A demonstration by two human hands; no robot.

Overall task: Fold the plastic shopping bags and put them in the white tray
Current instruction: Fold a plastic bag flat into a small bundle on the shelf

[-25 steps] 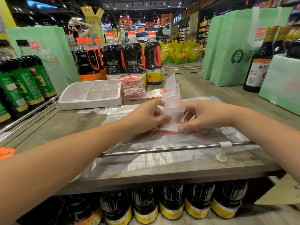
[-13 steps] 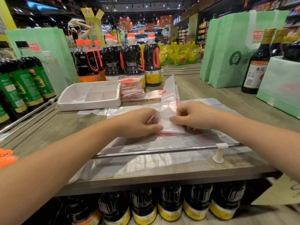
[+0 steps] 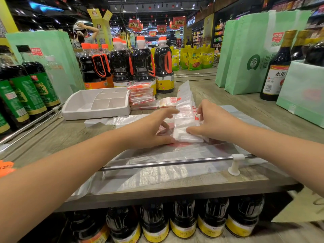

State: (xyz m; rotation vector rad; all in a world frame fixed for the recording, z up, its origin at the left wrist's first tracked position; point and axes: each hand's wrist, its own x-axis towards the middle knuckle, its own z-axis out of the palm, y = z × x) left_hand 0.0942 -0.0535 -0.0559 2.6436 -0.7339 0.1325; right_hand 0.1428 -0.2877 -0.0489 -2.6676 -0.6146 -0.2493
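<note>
Mid-fold: the narrow plastic bag strip (image 3: pixel 185 118) lies on flat bags (image 3: pixel 175 172) at the table's (image 3: pixel 219 92) near middle. The right hand (image 3: pixel 213 123) has a closed grip, pinching the strip's right edge. The left hand (image 3: pixel 152 128), fingers straight, presses its left side. Next, probably fold again, then carry it far-left to the white tray (image 3: pixel 78 102).

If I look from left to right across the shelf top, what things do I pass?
You'd pass green-label bottles → white tray → stack of folded bags → half-folded bag → green tote bags → dark bottle with a white label.
</note>
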